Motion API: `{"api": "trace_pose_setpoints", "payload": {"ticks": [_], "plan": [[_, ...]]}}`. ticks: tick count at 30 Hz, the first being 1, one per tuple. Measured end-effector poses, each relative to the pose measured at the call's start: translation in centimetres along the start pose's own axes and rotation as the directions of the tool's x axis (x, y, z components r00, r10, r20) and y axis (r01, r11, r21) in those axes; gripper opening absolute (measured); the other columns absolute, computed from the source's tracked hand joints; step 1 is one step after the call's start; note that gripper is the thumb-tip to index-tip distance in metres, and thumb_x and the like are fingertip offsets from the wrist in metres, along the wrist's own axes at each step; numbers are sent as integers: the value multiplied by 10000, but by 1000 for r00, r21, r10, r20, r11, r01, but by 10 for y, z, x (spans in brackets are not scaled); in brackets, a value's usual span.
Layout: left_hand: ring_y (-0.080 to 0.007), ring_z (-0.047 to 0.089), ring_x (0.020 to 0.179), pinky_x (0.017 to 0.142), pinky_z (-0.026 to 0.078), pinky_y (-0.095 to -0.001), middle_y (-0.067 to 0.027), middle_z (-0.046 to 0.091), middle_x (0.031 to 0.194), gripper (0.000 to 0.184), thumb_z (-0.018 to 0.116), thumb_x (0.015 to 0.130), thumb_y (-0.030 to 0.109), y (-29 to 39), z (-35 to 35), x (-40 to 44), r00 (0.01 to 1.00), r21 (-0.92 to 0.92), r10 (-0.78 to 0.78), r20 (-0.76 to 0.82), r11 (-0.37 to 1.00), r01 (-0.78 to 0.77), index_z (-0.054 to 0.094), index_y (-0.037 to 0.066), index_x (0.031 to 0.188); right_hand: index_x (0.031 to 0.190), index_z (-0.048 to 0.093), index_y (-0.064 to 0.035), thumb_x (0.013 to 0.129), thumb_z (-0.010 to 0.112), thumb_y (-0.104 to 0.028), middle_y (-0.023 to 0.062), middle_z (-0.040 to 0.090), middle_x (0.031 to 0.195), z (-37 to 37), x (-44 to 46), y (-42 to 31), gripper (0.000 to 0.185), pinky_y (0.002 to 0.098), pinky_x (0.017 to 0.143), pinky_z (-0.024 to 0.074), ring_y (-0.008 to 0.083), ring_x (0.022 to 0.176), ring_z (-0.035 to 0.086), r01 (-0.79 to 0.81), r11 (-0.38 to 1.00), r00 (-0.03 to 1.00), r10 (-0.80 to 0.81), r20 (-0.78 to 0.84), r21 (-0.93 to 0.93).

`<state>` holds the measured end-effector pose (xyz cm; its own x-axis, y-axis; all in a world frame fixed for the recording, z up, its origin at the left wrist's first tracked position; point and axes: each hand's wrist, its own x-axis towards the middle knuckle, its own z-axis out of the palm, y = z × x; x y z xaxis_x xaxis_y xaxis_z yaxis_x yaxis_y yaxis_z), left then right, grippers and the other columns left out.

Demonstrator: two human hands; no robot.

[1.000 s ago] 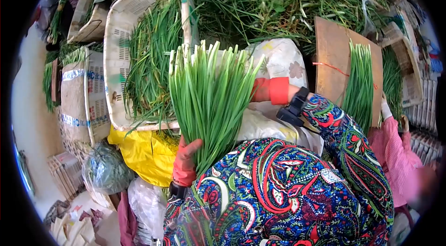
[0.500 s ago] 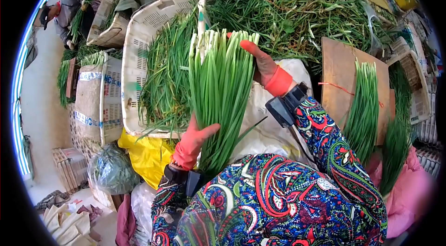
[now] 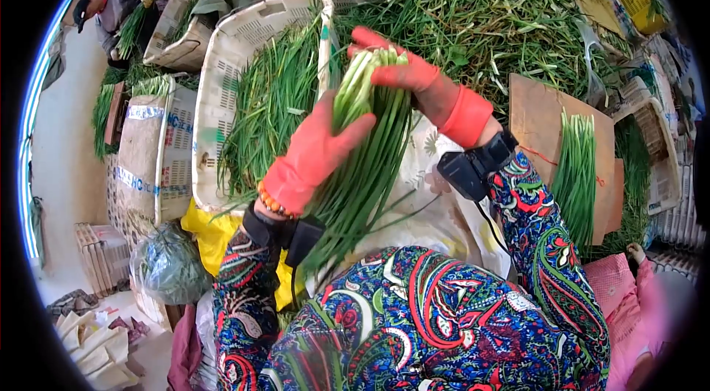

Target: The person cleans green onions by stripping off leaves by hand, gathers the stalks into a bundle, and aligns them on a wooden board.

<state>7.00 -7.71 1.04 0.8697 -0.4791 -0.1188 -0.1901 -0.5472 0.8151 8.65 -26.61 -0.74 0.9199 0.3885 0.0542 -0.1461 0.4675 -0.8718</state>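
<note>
A bunch of garlic chives [image 3: 372, 151] hangs in front of my chest, pale stem ends up and green leaves trailing down toward my body. My left hand [image 3: 314, 153], in an orange-red rubber glove, is closed around the bunch's left side just below the pale ends. Gloved the same way, my right hand [image 3: 421, 84] grips the top from the right, its thumb across the pale stems and its fingers behind them. The leaves droop and fan out at the bottom.
A white plastic crate [image 3: 203, 136] of loose chives stands left of my hands. Beyond lies a big heap of chives and trimmings [image 3: 481, 21]. To the right, another bunch [image 3: 575, 169] lies on a brown board [image 3: 529, 106]. People in pink [image 3: 617, 295] and grey [image 3: 122, 3] are nearby.
My left hand has moved up from the lower leaves to the upper stems. The bunch has gathered narrower at the top. At right, the person in pink's dark green chives have moved away.
</note>
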Motion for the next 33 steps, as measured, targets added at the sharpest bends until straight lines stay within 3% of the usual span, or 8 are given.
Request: {"api": "trace_pose_setpoints", "payload": {"ticks": [11, 14, 18, 22, 23, 28, 30, 33], "plan": [[-266, 547, 992, 873, 411, -323, -193, 548, 1078, 789, 744, 637, 346, 13, 5, 12, 991, -299, 122, 55, 949, -100, 363, -50, 1203, 943, 583, -17, 734, 612, -60, 71, 609, 877, 12, 12, -35, 215, 305, 766, 485, 164, 796, 607, 198, 947, 960, -239, -143, -253], [-249, 561, 959, 854, 426, -325, -154, 570, 1050, 696, 706, 658, 244, -22, 5, 6, 965, -141, 261, 23, 956, -256, 385, 13, 1230, 965, 549, 17, 810, 538, -201, 91, 595, 777, 14, 10, -132, 267, 279, 635, 511, 167, 702, 580, 445, 796, 876, -483, 14, -409], [-305, 537, 1001, 839, 441, -351, -162, 567, 1070, 555, 622, 704, 217, -108, -34, -17, 986, 565, -162, -30, 812, 150, 456, 87, 1218, 1027, 539, 4, 773, 595, -176, 96, 582, 872, 49, 13, -197, 316, 279, 674, 507, 185, 763, 571, 561, 480, 534, -832, -149, -674], [-185, 540, 996, 866, 410, -294, -135, 577, 1079, 454, 540, 844, 263, -98, -71, -32, 981, -268, -185, -53, 949, 164, 456, 23, 1220, 1063, 524, 0, 781, 578, -116, 122, 584, 945, 57, 30, -189, 309, 274, 698, 507, 191, 840, 573, 872, 194, 406, -799, 444, -449], [-208, 558, 983, 884, 406, -308, -132, 599, 1041, 449, 463, 886, 327, -52, -77, -45, 973, -511, -213, 94, 828, 230, 469, 13, 1208, 1114, 501, 0, 803, 536, -73, 135, 578, 975, 54, 63, -169, 321, 279, 714, 506, 190, 882, 571, 974, 112, 213, -753, 622, -197], [-294, 541, 1024, 918, 413, -408, -164, 566, 1087, 788, 413, 781, 636, -27, -11, -66, 979, -956, -4, 202, -220, 196, 415, -9, 1233, 972, 577, -141, 712, 573, -179, 50, 546, 840, 101, 31, -5, 263, 370, 817, 463, 233, 821, 556, 772, -286, 368, -528, 766, -568], [-223, 511, 1018, 910, 404, -381, -131, 438, 1220, 618, 332, 883, 491, -164, 43, -86, 962, -898, -56, -267, 377, -227, 241, 93, 1347, 1040, 585, -132, 736, 573, -212, 40, 559, 913, 109, 2, 39, 314, 405, 890, 416, 204, 920, 544, 812, -341, 424, -216, 880, -474], [-221, 580, 821, 757, 500, -364, -112, 563, 984, 424, 409, 887, 416, -132, 45, -99, 933, -871, -158, 323, -435, 228, 463, 66, 1121, 902, 585, -134, 733, 583, -196, 36, 581, 934, 96, -21, 115, 180, 391, 881, 421, 224, 945, 536, 833, 51, 543, -269, 796, -551]]}}
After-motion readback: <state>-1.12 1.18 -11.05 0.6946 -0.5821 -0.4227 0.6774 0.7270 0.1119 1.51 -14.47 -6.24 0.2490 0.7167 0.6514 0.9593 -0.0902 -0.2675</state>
